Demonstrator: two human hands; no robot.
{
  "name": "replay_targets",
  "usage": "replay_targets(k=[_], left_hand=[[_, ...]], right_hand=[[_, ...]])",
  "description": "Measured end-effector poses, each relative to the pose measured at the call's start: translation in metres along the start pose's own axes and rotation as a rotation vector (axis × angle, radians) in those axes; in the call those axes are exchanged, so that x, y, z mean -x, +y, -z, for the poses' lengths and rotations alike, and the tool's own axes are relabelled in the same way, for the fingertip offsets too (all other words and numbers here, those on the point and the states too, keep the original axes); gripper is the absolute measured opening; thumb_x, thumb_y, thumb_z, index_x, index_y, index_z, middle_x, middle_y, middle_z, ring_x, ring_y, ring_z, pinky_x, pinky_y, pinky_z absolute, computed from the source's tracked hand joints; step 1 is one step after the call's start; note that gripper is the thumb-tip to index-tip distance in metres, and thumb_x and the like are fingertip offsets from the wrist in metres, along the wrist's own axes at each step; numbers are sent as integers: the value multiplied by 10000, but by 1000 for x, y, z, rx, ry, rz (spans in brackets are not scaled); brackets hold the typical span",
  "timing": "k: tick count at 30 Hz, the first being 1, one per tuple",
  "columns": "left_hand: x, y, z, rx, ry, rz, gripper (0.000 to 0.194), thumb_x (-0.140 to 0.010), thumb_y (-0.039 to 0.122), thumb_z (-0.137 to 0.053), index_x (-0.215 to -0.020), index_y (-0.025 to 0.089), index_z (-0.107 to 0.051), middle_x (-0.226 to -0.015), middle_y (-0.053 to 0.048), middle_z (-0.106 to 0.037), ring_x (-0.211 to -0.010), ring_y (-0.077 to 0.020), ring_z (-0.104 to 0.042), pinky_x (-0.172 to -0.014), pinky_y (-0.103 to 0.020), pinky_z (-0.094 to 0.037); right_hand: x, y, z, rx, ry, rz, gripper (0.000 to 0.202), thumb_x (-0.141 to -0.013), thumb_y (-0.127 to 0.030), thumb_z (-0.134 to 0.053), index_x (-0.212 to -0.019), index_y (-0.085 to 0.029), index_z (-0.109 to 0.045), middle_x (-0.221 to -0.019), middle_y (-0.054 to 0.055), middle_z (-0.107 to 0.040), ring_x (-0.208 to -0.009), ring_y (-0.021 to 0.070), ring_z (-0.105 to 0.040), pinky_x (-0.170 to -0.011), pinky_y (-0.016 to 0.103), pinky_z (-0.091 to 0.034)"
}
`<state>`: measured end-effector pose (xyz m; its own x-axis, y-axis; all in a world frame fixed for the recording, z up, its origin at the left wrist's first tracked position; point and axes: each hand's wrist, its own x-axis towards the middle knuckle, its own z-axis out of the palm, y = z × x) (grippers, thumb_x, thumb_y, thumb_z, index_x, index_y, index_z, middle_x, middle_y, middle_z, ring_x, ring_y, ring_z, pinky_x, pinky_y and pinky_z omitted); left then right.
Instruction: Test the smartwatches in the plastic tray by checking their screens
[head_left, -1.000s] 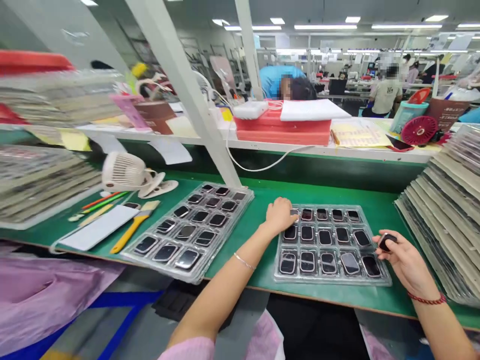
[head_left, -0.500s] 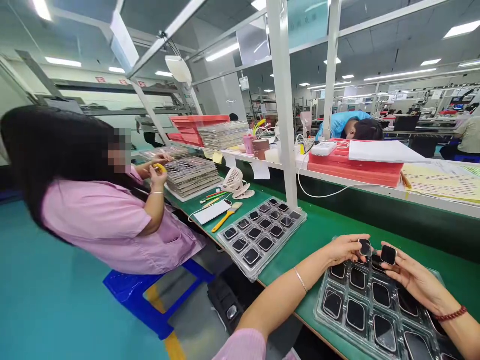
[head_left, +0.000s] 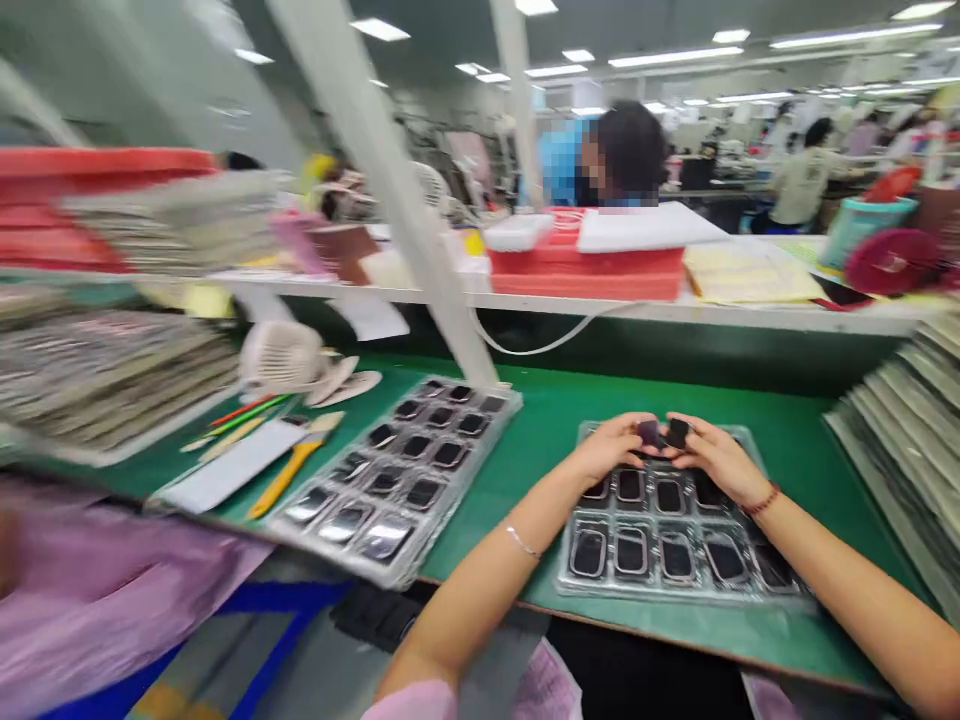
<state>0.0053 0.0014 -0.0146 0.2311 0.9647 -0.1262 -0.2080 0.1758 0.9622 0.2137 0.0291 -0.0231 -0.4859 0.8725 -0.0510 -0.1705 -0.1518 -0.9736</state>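
My left hand (head_left: pixel 616 445) grips a small dark watch screen (head_left: pixel 648 433) between thumb and fingers. Close beside it, my right hand (head_left: pixel 706 455) pinches another dark watch screen (head_left: pixel 677 433). Both hands are above the back part of a clear plastic tray (head_left: pixel 570 575), whose pockets hold several square black watch screens with light rims. The hands cover some of the back pockets. To the left lies a second clear tray (head_left: pixel 480 440) with several similar screens in its pockets.
Left of the trays lie a yellow-handled brush (head_left: pixel 289 475), a white slab (head_left: pixel 232 465) and a small fan (head_left: pixel 281 355). Stacked trays (head_left: pixel 911 450) stand at the right. A white post (head_left: pixel 390 180) rises behind. Red trays (head_left: pixel 585 270) sit on the shelf, with a co-worker (head_left: pixel 630 150) beyond.
My view has swung to the right, so the seated neighbour is mostly out of frame and the right-hand tray stack has appeared. Both hands still hold screens, now closer together.
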Motion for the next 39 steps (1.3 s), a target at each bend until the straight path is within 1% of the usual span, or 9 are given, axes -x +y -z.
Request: replay_targets(k=[2, 7, 10, 13, 18, 22, 26, 31, 39], left_hand=[[-7, 2, -2, -54, 32, -26, 511, -634, 50, -625, -1131, 167, -626, -1051, -87, -720, -777, -146, -684, -552, -191, -483], [-8, -1, -5, -127, 56, -109, 521, -622, 62, -569, -1132, 161, -603, -981, -67, -737, -745, -149, -674, -545, -204, -467], [0, -1, -5, -189, 81, -125, 426, -682, 158, -607, -1108, 149, -610, -918, -65, -732, -727, -165, -680, -529, -218, -468], [4, 0, -5, -242, 101, -136, 354, -751, 302, -633, -1064, 136, -636, -888, -70, -719, -699, -173, -681, -521, -233, -478], [4, 0, -5, -255, 123, -150, 321, -808, 418, -606, -979, 154, -670, -865, -65, -725, -631, -169, -680, -499, -238, -474], [5, 1, -6, -244, 109, -152, 332, -776, 381, -622, -1024, 162, -660, -858, -52, -712, -678, -187, -693, -485, -233, -479], [5, 1, -8, -261, 95, -137, 468, -696, 280, -681, -1142, 157, -611, -910, -54, -716, -726, -189, -707, -509, -219, -484], [5, -2, -8, -279, 114, -145, 374, -725, 313, -683, -1053, 139, -644, -900, -77, -738, -643, -171, -701, -477, -209, -453], [5, -4, -7, -287, 125, -153, 344, -728, 318, -686, -1026, 151, -649, -900, -71, -744, -632, -169, -704, -463, -205, -447]], right_hand=[[-5, 2, 0, 15, -8, 33, 465, -776, -250, -687, -1230, -192, -604, -1069, 97, -695, -859, 190, -723, -717, 301, -622], [-11, 10, 3, 121, -26, 152, 496, -734, -103, -601, -1222, -185, -569, -1020, 62, -703, -748, 133, -701, -653, 262, -606], [-7, 7, 0, 170, -66, 138, 436, -765, -128, -596, -1199, -170, -578, -985, 61, -713, -713, 125, -697, -610, 230, -583], [-3, 1, -2, 175, -88, 125, 339, -824, -229, -603, -1157, -161, -600, -983, 69, -719, -685, 119, -695, -587, 216, -568], [-1, -4, -3, 153, -50, 96, 230, -878, -325, -571, -1008, -147, -635, -852, 47, -729, -549, 89, -642, -539, 209, -547], [-2, -4, -4, 144, -44, 89, 222, -849, -258, -588, -1043, -156, -621, -879, 43, -733, -584, 96, -652, -537, 203, -542], [-2, -3, -4, 167, -44, 120, 320, -795, -193, -639, -1110, -165, -592, -971, 52, -728, -653, 103, -671, -560, 200, -549], [-2, -1, -5, 225, -29, 110, 256, -831, -230, -638, -1076, -164, -602, -912, 43, -727, -604, 92, -656, -561, 205, -549], [-3, 3, -6, 258, -18, 131, 239, -831, -225, -627, -1058, -158, -601, -879, 43, -717, -594, 93, -653, -530, 198, -540]])
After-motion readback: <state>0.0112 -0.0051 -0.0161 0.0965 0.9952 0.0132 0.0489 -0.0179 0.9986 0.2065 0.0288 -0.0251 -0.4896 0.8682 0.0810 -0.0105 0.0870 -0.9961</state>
